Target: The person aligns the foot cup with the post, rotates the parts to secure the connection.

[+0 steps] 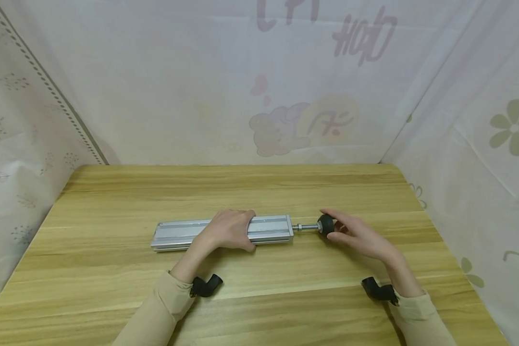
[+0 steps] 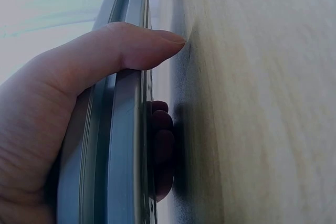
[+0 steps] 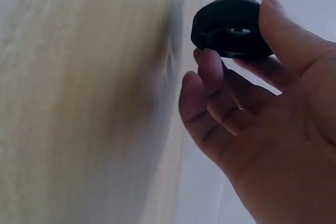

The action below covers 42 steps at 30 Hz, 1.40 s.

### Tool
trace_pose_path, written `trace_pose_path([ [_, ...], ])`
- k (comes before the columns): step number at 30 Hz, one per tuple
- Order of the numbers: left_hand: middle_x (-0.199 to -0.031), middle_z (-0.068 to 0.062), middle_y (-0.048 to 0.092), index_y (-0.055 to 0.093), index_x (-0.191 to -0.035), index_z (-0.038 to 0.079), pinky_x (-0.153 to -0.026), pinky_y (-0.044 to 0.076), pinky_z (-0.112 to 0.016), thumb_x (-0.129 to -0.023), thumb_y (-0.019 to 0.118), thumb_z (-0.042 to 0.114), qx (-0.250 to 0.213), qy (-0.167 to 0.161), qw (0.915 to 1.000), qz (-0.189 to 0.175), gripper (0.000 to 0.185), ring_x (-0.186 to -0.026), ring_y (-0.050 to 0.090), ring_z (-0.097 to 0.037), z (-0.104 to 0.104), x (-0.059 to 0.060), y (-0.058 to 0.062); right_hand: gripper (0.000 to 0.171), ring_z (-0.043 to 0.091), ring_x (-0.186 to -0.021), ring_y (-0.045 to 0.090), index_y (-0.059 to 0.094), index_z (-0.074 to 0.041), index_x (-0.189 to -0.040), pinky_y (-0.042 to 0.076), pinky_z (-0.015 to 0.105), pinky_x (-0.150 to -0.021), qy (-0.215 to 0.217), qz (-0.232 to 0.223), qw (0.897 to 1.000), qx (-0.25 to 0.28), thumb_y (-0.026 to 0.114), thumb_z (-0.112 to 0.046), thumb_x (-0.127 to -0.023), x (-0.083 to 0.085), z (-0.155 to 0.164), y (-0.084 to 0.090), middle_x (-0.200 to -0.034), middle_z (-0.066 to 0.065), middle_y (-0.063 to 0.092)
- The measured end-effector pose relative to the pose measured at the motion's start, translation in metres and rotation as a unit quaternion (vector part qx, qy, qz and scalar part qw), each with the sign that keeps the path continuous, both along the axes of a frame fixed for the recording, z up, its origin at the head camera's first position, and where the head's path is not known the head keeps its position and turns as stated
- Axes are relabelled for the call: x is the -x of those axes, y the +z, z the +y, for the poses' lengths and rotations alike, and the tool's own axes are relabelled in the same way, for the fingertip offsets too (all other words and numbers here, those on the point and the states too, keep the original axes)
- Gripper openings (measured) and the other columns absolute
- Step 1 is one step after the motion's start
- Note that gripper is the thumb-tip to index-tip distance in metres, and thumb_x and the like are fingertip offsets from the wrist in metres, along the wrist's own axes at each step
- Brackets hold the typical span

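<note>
1 aluminium cylinder body [image 1: 222, 232] lies flat on the wooden table [image 1: 259, 192], a little near of centre, its long axis running left to right. From its right end 1 thin steel rod [image 1: 306, 227] points right and ends in 1 black knob [image 1: 326, 224].

The left hand [image 1: 229, 229] grips the body just right of its middle: the thumb lies over the near side and the fingers [image 2: 160, 145] curl round the far side, between body and table. The right hand [image 1: 356, 235] cups the knob from the right, thumb and loosely curled fingers [image 3: 210, 85] touching its rim; how firm the hold is cannot be told.

2 hands and 2 beige sleeves show. Pale patterned cloth walls the table on 3 sides.
</note>
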<state>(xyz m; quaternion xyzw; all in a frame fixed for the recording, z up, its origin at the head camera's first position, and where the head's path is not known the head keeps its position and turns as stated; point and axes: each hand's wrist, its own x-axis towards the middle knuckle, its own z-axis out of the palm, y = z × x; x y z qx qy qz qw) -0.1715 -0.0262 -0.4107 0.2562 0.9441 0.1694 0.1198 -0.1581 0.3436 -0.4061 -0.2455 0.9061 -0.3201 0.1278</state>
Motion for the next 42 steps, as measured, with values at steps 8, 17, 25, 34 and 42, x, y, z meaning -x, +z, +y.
trace_pose_path([
  [8,-0.079,0.007,0.063,0.059,-0.095,0.019,-0.062,0.044,-0.033,-0.061,0.082,0.040,-0.001,0.001,1.0000,-0.001,0.046,-0.068,0.055,-0.016,0.000,0.000,0.000,0.061,0.023,-0.121,0.060,0.030,-0.020,-0.162,0.050,0.040,-0.098,-0.012,-0.049,0.998,-0.028,0.050,-0.038,-0.107,-0.001,0.000,0.001,-0.155,0.012,0.050],
  [17,-0.080,0.007,0.064,0.059,-0.096,0.018,-0.062,0.045,-0.033,-0.061,0.081,0.040,-0.001,0.001,1.0000,-0.001,0.046,-0.069,0.055,-0.016,0.000,-0.001,0.000,0.079,0.020,-0.110,0.060,0.034,-0.020,-0.160,0.054,0.031,-0.090,-0.022,-0.043,0.999,0.012,0.074,-0.035,-0.094,0.000,0.001,0.002,-0.139,0.006,0.059],
  [25,-0.081,0.006,0.064,0.058,-0.096,0.019,-0.062,0.045,-0.033,-0.062,0.081,0.040,0.003,0.001,1.0000,-0.005,0.047,-0.070,0.056,-0.016,0.000,0.000,0.000,0.087,0.023,-0.094,0.058,0.045,-0.014,-0.144,0.053,0.030,-0.076,-0.030,-0.001,0.999,0.029,0.093,-0.012,-0.072,0.000,-0.006,0.003,-0.120,0.008,0.057],
  [34,-0.086,0.005,0.067,0.060,-0.099,0.018,-0.065,0.047,-0.035,-0.063,0.082,0.040,0.004,-0.001,1.0000,-0.005,0.048,-0.073,0.057,-0.016,0.000,0.000,0.002,0.073,0.019,-0.091,0.057,0.049,-0.010,-0.131,0.053,0.028,-0.073,-0.036,0.037,0.998,0.025,0.090,-0.001,-0.071,0.001,-0.010,-0.001,-0.117,0.010,0.058],
  [42,-0.086,0.005,0.067,0.061,-0.100,0.018,-0.065,0.048,-0.036,-0.062,0.081,0.040,0.004,0.001,1.0000,-0.005,0.048,-0.072,0.057,-0.016,0.000,0.000,0.002,0.064,0.014,-0.087,0.059,0.052,-0.008,-0.137,0.052,0.025,-0.074,-0.011,0.043,0.999,0.027,0.084,-0.005,-0.082,0.001,-0.005,0.001,-0.110,0.007,0.063],
])
